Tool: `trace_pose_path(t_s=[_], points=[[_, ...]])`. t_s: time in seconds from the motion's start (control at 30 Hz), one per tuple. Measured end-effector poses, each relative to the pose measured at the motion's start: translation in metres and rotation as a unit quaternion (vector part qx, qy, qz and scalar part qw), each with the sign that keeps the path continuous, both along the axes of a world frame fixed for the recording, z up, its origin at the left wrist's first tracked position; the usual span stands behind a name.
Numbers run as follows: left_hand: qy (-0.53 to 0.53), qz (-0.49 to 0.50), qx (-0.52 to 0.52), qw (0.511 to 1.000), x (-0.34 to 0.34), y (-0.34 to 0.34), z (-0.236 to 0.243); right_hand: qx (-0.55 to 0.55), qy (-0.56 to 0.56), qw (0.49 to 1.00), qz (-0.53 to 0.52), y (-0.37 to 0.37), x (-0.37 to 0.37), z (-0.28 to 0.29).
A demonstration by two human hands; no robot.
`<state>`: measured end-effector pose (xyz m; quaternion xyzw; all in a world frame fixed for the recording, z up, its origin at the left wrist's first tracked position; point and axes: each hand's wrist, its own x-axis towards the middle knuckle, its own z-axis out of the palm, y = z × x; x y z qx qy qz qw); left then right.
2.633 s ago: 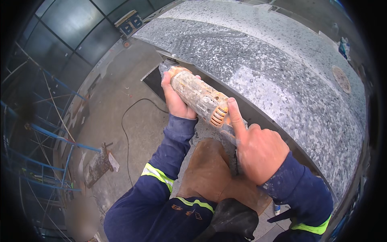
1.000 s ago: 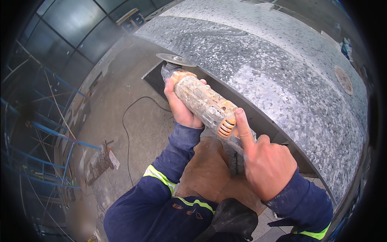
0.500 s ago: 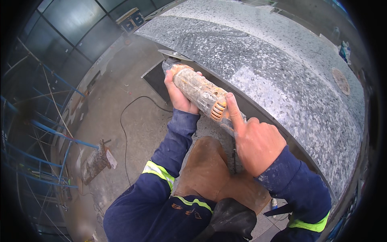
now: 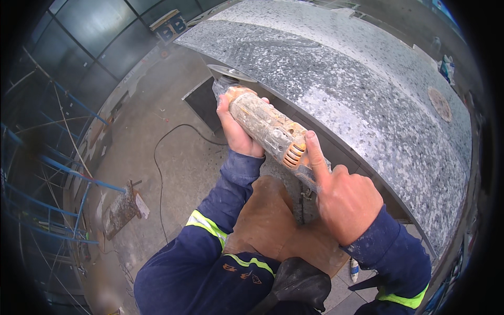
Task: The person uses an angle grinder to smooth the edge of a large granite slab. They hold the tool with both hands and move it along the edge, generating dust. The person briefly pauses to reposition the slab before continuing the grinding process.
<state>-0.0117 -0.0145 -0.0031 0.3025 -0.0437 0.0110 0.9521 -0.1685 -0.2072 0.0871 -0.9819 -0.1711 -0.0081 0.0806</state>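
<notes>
A dusty orange-and-grey angle grinder [image 4: 262, 121] is held diagonally, its metal disc [image 4: 233, 72] against or very close to the near edge of a speckled grey stone slab [image 4: 367, 105]; I cannot tell if they touch. My left hand [image 4: 236, 131] wraps round the body just behind the head, fingertips showing on the far side. My right hand [image 4: 344, 199] grips the rear end, its index finger stretched along the housing beside the orange vents. A faint haze hangs left of the disc.
Blue metal scaffolding [image 4: 63, 173] stands at left beside a rusty plate [image 4: 118, 210]. A black cord [image 4: 163, 142] crosses the concrete floor. A sign board on wheels [image 4: 170, 26] stands at the back. A dark panel [image 4: 202, 105] is below the slab. A small tube [image 4: 355, 269] lies by my right forearm.
The disc, hidden at first, now shows at the slab's edge. The grinder has shifted down, up and slightly down again in the picture. Haze has appeared near the disc.
</notes>
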Motion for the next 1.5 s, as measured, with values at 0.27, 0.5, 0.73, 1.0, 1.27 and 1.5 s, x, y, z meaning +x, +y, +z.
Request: trace_pose_path(t_s=[0.27,0.5,0.73,1.0,1.27,1.5], points=[[0.013,-0.036,-0.027,0.999,-0.031,-0.016,0.008,-0.015,0.029,0.999,-0.025,-0.01,-0.028,0.008],[0.02,-0.02,-0.016,0.999,-0.031,-0.018,0.007,-0.035,-0.003,0.999,-0.018,-0.013,-0.028,0.006],[0.014,-0.013,-0.008,1.0,-0.016,-0.008,0.006,-0.001,0.032,0.999,-0.009,-0.007,-0.01,0.004],[0.006,-0.004,0.014,1.0,0.005,-0.001,-0.003,0.001,-0.001,1.0,-0.001,-0.001,0.005,-0.005],[0.018,0.01,0.018,1.0,-0.007,-0.003,0.005,0.015,-0.016,1.0,0.013,-0.005,0.0,-0.007],[0.017,-0.002,0.025,1.0,-0.016,-0.008,0.003,0.013,-0.023,1.0,0.004,-0.01,-0.015,-0.009]])
